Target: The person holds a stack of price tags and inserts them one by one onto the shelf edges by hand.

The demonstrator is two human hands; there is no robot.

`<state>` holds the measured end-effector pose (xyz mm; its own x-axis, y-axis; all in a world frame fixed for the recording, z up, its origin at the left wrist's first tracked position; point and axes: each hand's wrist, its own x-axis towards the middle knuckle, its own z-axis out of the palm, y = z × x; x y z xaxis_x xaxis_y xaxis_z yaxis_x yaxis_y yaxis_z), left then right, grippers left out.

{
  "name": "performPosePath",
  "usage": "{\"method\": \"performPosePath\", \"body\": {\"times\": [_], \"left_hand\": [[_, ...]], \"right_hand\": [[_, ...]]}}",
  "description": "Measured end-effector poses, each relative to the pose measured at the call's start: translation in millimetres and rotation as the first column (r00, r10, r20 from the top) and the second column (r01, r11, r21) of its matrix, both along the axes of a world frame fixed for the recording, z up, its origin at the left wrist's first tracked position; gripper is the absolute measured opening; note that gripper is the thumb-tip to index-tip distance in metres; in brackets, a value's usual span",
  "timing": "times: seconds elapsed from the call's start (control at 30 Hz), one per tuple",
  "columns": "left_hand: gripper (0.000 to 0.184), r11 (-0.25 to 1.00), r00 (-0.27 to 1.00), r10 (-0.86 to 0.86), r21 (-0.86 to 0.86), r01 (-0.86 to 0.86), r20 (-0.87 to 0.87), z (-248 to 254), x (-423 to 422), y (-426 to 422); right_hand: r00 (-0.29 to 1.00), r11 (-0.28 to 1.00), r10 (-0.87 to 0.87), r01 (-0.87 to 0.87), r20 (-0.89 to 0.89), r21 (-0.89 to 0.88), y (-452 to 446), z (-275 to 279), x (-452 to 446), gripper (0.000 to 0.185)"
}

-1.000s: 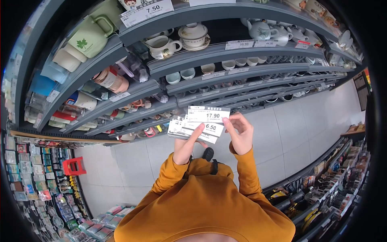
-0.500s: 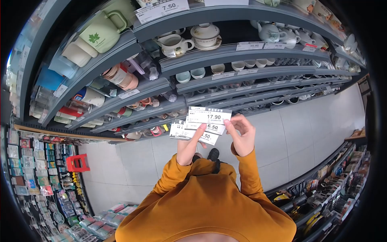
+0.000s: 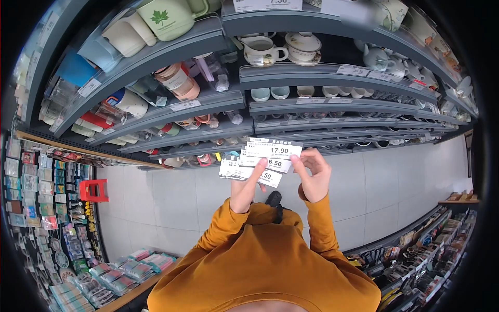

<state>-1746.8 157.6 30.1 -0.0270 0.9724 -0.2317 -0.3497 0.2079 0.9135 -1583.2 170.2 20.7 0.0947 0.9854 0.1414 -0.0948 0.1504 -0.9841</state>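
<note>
A person in a mustard-brown top (image 3: 265,270) is looking down at a fanned set of white price tags (image 3: 267,150), which they are holding at the centre of the view, in front of the chest. The left hand (image 3: 246,192) is gripping the set from its six o'clock side, with the thumb lying across the front. The right hand (image 3: 315,178) is pinching the right edge of the upper tags at about four o'clock, its other fingers curling. The two hands are staying apart from each other, both clamping on the tags. The top tag is reading 17.90; the one below is showing 6.50.

Beyond the tags, grey shelves (image 3: 332,106) are curving across the view. A cream jug (image 3: 258,50) is sitting at twelve o'clock, a lidded bowl (image 3: 303,44) just beside it, a pale blue teapot (image 3: 378,60) near two, and a green leaf-printed mug (image 3: 167,22) at eleven. A red stool (image 3: 93,190) is standing on the tiled floor (image 3: 348,208) between eight and nine. Packets (image 3: 132,270) are lying between seven and eight.
</note>
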Motion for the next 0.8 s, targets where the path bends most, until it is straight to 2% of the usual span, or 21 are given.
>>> {"method": "performPosePath", "body": {"times": [0.3, 0.43, 0.6, 0.8], "left_hand": [[0.021, 1.0, 0.996, -0.009, 0.004, 0.009, 0.087, -3.8, -55.5, -5.1], [0.023, 0.999, 0.982, -0.044, 0.001, 0.045, 0.183, -5.4, -99.3, -12.4], [0.025, 0.993, 0.96, -0.117, 0.06, 0.105, 0.255, -6.9, -174.9, -21.3], [0.024, 0.985, 0.964, -0.166, 0.085, 0.151, 0.21, -16.5, -295.1, -35.7]], "right_hand": [[0.999, 0.999, 0.012, -0.013, -0.032, -0.032, 2.0, 3.7, -57.7, 0.011], [0.999, 0.998, 0.044, -0.045, -0.016, -0.049, -2.5, 7.9, -100.7, 0.011], [1.0, 0.999, 0.022, -0.023, -0.015, -0.037, -11.8, 8.0, -173.7, 0.012], [1.0, 1.0, -0.023, 0.023, -0.007, -0.009, -30.9, -6.8, -281.6, 0.014]]}}
